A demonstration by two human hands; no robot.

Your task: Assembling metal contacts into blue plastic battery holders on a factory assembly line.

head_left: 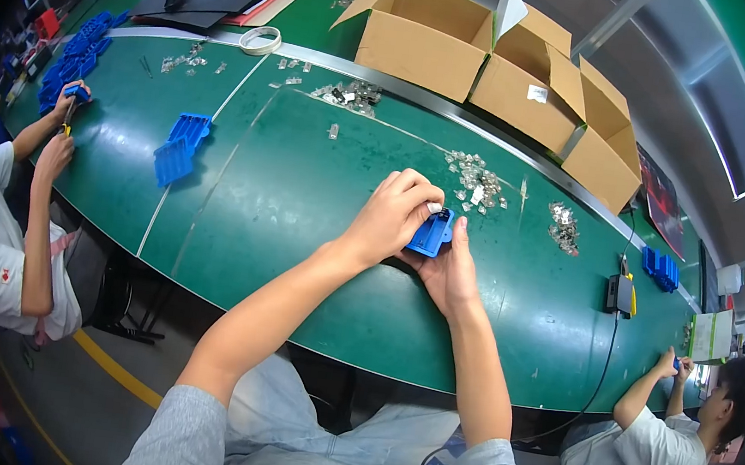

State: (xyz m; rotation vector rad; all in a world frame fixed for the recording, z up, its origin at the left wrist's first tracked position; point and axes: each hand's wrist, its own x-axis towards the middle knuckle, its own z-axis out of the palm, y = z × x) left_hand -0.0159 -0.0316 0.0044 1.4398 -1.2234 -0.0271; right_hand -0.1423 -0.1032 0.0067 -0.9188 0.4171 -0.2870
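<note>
In the middle of the head view, my right hand (453, 275) holds a small blue plastic case (430, 237) just above the table's near edge. Its fingers wrap under the case and the thumb stands along the right side. The case's open face is turned up, with something dark at its far end. My left hand (396, 215) is closed at that far end, thumb and fingers pinched together. A small whitish piece (434, 208) shows at its fingertips; its exact kind is too small to tell.
Small clear parts lie in piles (476, 182) beyond my hands. Blue cases (182, 150) rest to the left. Cardboard boxes (428, 49) line the back, a tape roll (259, 40) beside them. A black device (618, 293) with a cable stands right. People work on both sides.
</note>
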